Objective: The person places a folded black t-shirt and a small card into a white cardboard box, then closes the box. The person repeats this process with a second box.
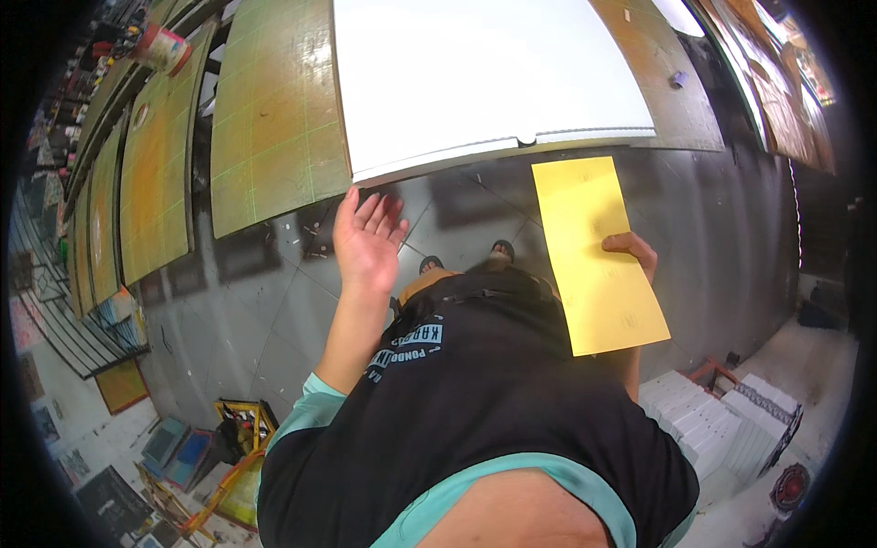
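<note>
My left hand (365,239) is open, palm up with fingers apart and slightly curled, just below the near left corner of a white sheet or board (484,64) on the worktop, its thumb tip close to that edge. My right hand (637,251) grips a long yellow paper sheet (594,297), thumb over its front and the other fingers hidden behind it. The yellow sheet hangs at the right of my body, just below the worktop's front edge. The white sheet has a small notch in its near edge.
Stained green-gridded platens (265,110) line the left. A red-labelled container (164,47) and a small purple object (678,80) sit up top. Yellow frames (233,493) lie low left, white stacked panels (694,420) low right. Grey tiled floor (228,338) runs beneath me.
</note>
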